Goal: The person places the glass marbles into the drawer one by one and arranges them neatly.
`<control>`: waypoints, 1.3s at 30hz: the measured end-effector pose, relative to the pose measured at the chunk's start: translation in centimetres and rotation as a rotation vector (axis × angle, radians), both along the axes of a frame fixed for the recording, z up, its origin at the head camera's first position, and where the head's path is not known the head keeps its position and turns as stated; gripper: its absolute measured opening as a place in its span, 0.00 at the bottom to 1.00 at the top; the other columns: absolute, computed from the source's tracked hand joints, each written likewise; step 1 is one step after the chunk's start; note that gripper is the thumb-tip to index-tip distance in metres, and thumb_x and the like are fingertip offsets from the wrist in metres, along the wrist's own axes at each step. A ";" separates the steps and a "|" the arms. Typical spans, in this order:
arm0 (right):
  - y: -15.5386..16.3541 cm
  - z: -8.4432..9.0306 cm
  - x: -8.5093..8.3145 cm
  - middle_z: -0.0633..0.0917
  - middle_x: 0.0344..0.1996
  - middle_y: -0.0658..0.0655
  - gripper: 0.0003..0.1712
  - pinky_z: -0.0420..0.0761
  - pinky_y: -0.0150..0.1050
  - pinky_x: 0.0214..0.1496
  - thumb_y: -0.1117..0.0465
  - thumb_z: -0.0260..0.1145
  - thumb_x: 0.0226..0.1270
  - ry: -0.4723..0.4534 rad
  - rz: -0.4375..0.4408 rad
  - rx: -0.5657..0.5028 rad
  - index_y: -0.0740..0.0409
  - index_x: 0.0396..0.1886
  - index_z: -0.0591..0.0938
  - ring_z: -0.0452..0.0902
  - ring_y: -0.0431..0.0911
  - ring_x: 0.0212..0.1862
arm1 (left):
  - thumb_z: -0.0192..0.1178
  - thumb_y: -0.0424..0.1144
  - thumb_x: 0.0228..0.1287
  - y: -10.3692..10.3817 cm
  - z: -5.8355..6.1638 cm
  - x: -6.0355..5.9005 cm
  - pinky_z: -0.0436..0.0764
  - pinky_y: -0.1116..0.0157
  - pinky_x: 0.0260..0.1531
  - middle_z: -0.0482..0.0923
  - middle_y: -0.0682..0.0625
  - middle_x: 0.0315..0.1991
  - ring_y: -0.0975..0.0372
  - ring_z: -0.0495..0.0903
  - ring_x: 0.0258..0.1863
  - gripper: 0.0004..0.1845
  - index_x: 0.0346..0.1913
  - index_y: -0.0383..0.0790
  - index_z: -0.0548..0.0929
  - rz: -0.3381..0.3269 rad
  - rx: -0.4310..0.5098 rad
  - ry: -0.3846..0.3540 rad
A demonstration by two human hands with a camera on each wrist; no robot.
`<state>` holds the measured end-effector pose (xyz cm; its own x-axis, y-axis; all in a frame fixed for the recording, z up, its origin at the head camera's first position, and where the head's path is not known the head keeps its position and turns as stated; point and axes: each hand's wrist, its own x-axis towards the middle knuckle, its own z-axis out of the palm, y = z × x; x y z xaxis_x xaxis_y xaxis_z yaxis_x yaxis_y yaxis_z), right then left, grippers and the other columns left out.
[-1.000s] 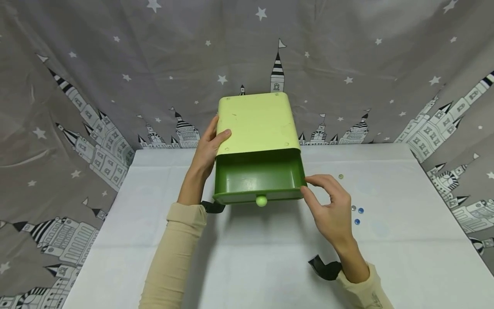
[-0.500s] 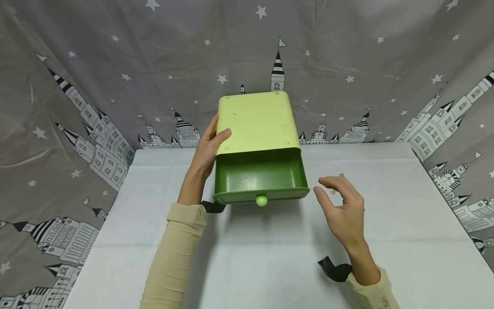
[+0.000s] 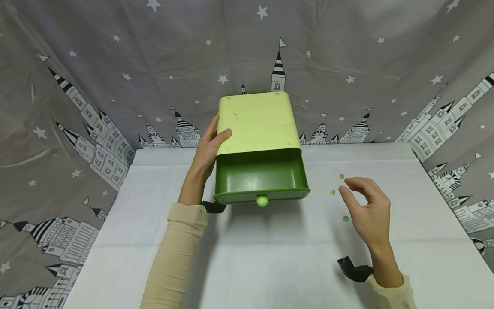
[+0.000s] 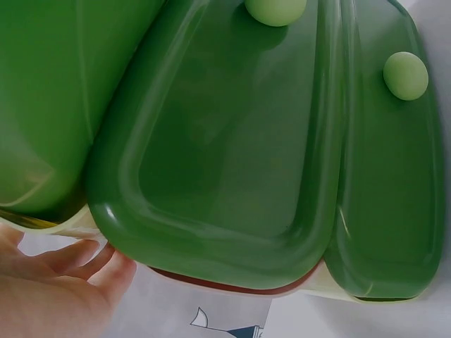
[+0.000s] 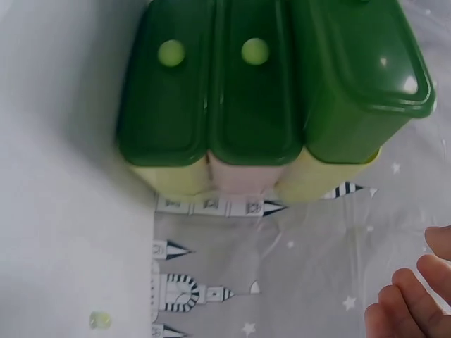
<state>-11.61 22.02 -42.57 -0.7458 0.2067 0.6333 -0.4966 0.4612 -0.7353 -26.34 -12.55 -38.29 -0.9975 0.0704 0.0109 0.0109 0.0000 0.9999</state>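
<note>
A pale-green drawer cabinet (image 3: 256, 122) stands in the middle of the head view. Its top drawer (image 3: 258, 171), dark green with a round light-green knob (image 3: 262, 201), is pulled out and bare inside. My left hand (image 3: 204, 152) grips the cabinet's left side, thumb on the top panel. To the right of the drawer, my right hand (image 3: 368, 210) hovers over the cloth, thumb and index finger slightly apart, nothing visible between them. Small green gems lie near it: one gem (image 3: 341, 176) by the index fingertip, another gem (image 3: 332, 192) left of the thumb, a third gem (image 3: 345, 218) below.
Below the pulled-out drawer, two more closed drawers show in the right wrist view, a middle drawer (image 5: 254, 105) and a bottom drawer (image 5: 165, 105). A white cloth (image 3: 266, 266) covers the table. Behind hangs a grey curtain (image 3: 166, 51) printed with castles and stars.
My right hand has left the drawer's right corner and moved right. Green gems now show to its left, while the blue and clear ones seen earlier are hidden. The left hand stays still.
</note>
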 end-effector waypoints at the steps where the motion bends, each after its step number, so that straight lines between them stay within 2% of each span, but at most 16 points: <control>1: 0.2 -0.2 0.1 0.84 0.36 0.66 0.13 0.75 0.27 0.51 0.84 0.69 0.51 -0.008 -0.011 0.004 0.74 0.38 0.85 0.78 0.36 0.42 | 0.61 0.50 0.71 0.0 0.0 0.0 0.71 0.57 0.60 0.56 0.48 0.75 0.56 0.68 0.64 0.42 0.80 0.59 0.49 0.000 0.000 0.001; 9: 1.7 -1.4 0.8 0.83 0.36 0.65 0.12 0.73 0.24 0.49 0.81 0.71 0.53 -0.092 -0.063 0.030 0.73 0.38 0.85 0.77 0.32 0.42 | 0.61 0.50 0.70 -0.1 0.0 0.0 0.71 0.57 0.61 0.56 0.48 0.75 0.56 0.68 0.65 0.42 0.80 0.60 0.49 -0.002 -0.002 0.004; 14: 2.7 -1.9 1.4 0.83 0.36 0.59 0.11 0.73 0.23 0.48 0.78 0.72 0.55 -0.150 -0.103 0.047 0.70 0.40 0.86 0.77 0.31 0.42 | 0.60 0.50 0.71 -0.1 0.0 0.0 0.71 0.57 0.61 0.55 0.48 0.76 0.56 0.67 0.66 0.42 0.80 0.60 0.49 -0.002 -0.007 0.002; 20: 4.1 -3.0 2.1 0.83 0.35 0.51 0.12 0.72 0.22 0.46 0.79 0.73 0.53 -0.172 -0.151 0.077 0.71 0.39 0.86 0.77 0.29 0.40 | 0.61 0.49 0.70 -0.1 0.0 0.0 0.70 0.57 0.61 0.55 0.48 0.75 0.57 0.66 0.67 0.42 0.80 0.59 0.49 0.006 -0.001 0.001; 29: 5.9 -4.3 2.8 0.80 0.35 0.38 0.11 0.72 0.20 0.45 0.79 0.72 0.53 -0.194 -0.200 0.078 0.73 0.38 0.86 0.76 0.29 0.39 | 0.61 0.49 0.70 0.0 0.1 0.1 0.71 0.58 0.60 0.58 0.48 0.74 0.57 0.67 0.65 0.40 0.79 0.62 0.52 0.011 0.005 0.000; 39: 6.8 -5.1 3.2 0.78 0.36 0.35 0.11 0.71 0.19 0.45 0.78 0.72 0.54 -0.260 -0.243 0.103 0.73 0.39 0.85 0.74 0.26 0.39 | 0.61 0.49 0.70 0.0 0.0 -0.1 0.70 0.57 0.61 0.57 0.48 0.75 0.57 0.67 0.66 0.41 0.79 0.61 0.52 0.011 0.009 -0.004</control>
<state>-8.43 28.78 -47.63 -0.8217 0.3421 0.4558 -0.1662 0.6211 -0.7659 -26.41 -12.60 -38.25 -0.9982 0.0595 0.0071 0.0066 -0.0089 0.9999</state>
